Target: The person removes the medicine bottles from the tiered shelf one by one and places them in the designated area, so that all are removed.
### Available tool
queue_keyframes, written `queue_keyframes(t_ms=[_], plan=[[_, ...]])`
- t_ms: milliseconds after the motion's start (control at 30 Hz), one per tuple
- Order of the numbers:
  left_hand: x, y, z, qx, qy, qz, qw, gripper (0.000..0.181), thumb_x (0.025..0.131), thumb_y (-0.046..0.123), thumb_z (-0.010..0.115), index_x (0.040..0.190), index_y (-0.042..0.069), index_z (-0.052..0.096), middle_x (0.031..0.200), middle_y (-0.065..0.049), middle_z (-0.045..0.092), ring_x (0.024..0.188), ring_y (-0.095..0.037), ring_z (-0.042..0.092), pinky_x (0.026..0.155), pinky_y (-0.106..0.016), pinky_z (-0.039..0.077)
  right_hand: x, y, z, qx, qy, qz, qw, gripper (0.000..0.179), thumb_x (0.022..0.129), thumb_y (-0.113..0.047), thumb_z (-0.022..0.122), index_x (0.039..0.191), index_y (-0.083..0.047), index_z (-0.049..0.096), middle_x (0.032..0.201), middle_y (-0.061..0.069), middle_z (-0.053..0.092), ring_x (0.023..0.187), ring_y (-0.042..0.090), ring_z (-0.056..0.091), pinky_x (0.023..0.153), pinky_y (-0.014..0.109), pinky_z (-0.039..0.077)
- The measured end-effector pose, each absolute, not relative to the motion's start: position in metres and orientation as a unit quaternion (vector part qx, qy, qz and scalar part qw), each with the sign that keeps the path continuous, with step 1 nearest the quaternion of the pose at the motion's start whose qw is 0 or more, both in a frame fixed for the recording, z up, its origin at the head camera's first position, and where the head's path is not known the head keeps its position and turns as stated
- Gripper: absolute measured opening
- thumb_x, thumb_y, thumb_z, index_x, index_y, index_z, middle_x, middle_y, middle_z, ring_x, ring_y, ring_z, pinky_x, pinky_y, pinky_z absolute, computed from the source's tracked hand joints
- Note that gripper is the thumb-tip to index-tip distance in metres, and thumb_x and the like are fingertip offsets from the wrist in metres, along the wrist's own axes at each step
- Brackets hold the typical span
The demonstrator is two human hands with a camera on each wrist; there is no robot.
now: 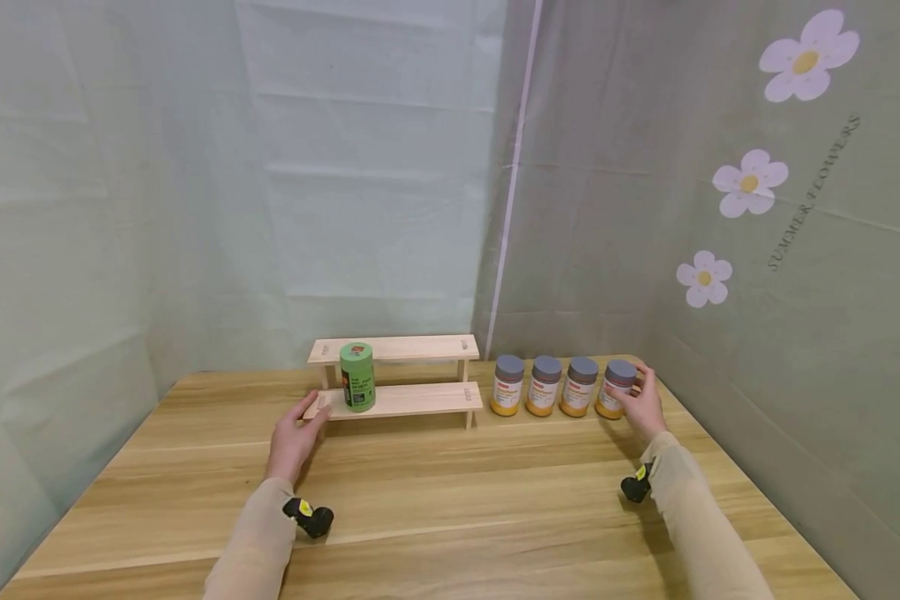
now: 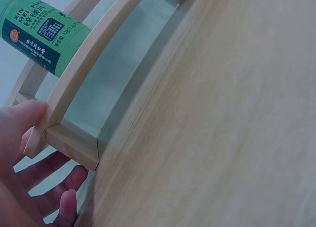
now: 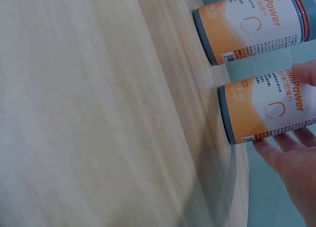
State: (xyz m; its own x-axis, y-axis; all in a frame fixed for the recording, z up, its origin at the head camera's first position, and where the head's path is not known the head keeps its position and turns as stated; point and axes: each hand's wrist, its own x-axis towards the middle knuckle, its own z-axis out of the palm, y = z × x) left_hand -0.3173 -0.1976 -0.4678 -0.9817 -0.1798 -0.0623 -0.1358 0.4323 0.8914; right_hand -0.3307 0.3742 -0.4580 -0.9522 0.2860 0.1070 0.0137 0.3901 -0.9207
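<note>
My left hand (image 1: 295, 439) holds the left end of the lower board of a two-step wooden shelf (image 1: 420, 400). In the left wrist view the thumb (image 2: 30, 112) presses the board's end while the other fingers curl beside the leg. A green canister (image 1: 357, 379) stands upright on that lower board, near its left end. At the right, my right hand (image 1: 642, 406) grips the rightmost orange-and-white jar (image 3: 271, 106), thumb on one side and fingers on the other. This jar, with its grey lid, is upright at the end of a row of matching jars (image 1: 542, 387).
The wooden table (image 1: 450, 500) carries everything, and the row stands just right of the shelf. A pale curtain (image 1: 375, 167) hangs behind the table, and a flower-printed curtain (image 1: 810, 350) runs along its right edge. Each wrist wears a small black camera (image 1: 313, 518).
</note>
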Motion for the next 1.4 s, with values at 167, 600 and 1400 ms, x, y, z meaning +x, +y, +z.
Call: queue_keyframes(t_ms=[167,600,1400], plan=[[-0.317,-0.198,-0.468,0.095,-0.847,-0.523,0.018,0.064,0.098,0.044,0.052,0.153,0.019,0.03,0.161,-0.015,0.019,0.149,-0.041,0.015,0.121,-0.057,0.016,-0.33,0.374,-0.455,-0.08,-0.825,0.547,0.118,0.081,0.094,-0.013,0.06,0.153,-0.01,0.004,0.15,0.034,0.026,0.136,0.047,0.033,0.109,0.053,0.037],[-0.318,-0.196,-0.468,0.087,-0.851,-0.518,0.023,0.063,0.098,0.043,0.052,0.152,0.018,0.031,0.161,-0.015,0.021,0.149,-0.04,0.017,0.122,-0.055,0.018,-0.316,0.371,-0.444,-0.065,-0.794,0.56,0.228,0.078,0.092,-0.025,0.066,0.15,-0.007,0.018,0.155,0.023,0.027,0.146,0.039,0.022,0.122,0.056,0.013],[-0.318,-0.198,-0.468,0.089,-0.847,-0.523,0.023,0.064,0.098,0.043,0.052,0.152,0.018,0.031,0.162,-0.013,0.02,0.15,-0.039,0.014,0.122,-0.056,0.016,-0.314,0.303,-0.418,0.019,-0.764,0.591,0.259,0.056,0.094,-0.017,0.063,0.141,-0.004,0.036,0.146,0.02,0.043,0.141,0.032,0.036,0.119,0.056,0.025]])
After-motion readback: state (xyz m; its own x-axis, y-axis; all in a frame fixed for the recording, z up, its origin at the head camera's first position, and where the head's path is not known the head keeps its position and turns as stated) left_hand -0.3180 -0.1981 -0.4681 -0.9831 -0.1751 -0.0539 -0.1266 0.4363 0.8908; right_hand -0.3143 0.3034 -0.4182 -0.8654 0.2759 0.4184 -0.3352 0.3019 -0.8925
